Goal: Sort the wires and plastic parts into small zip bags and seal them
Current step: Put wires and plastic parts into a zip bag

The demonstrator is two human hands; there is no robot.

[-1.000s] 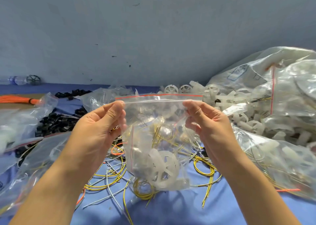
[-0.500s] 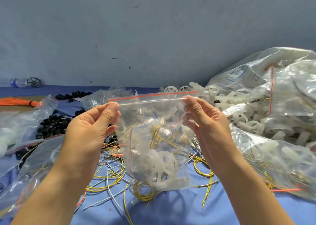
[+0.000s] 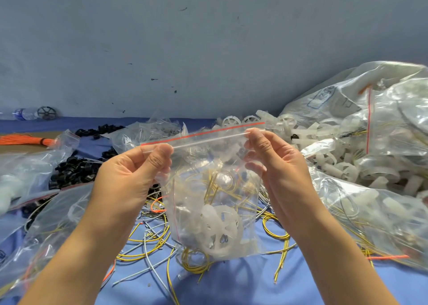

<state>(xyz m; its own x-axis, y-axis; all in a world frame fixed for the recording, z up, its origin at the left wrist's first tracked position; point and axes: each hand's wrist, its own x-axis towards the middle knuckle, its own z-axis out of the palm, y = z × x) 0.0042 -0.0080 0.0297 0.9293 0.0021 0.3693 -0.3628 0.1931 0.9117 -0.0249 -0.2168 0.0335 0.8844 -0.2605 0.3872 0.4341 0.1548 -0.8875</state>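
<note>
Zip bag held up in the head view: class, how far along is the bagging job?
Done: the zip bag already holds a white wheel and yellow wires. In hand: the left hand and right hand pinch its zip strip at either end; sealed or not, I cannot tell. Left: loose wires, white parts and black parts lie unbagged.

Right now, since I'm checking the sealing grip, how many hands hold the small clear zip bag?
2. The left hand pinches the left end of the top of the small clear zip bag; the right hand pinches the right end. No other hand shows.
</note>
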